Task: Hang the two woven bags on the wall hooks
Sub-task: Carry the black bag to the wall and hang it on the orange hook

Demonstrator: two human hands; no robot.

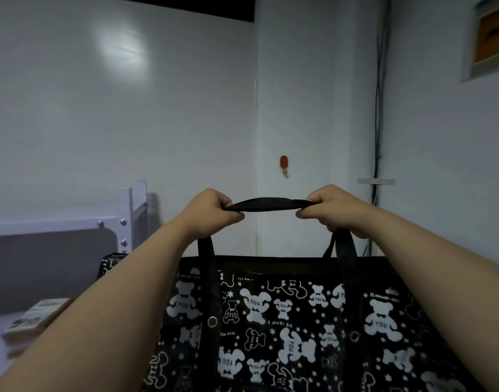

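Note:
A black woven bag (299,321) printed with white bears hangs in front of me, filling the lower middle of the view. Its black handle strap (266,204) is stretched flat between my two fists. My left hand (211,212) grips the strap's left end and my right hand (331,207) grips its right end. A small red wall hook (284,163) sits on the white wall just above and slightly right of the strap's middle, a short gap away. Part of a second bear-print bag (111,263) shows behind my left forearm.
A white desk frame with a grey panel (59,267) stands at the left, with a stack of booklets (36,315) on the desk. Dark cables (379,108) run down the right wall beside a framed opening (488,38).

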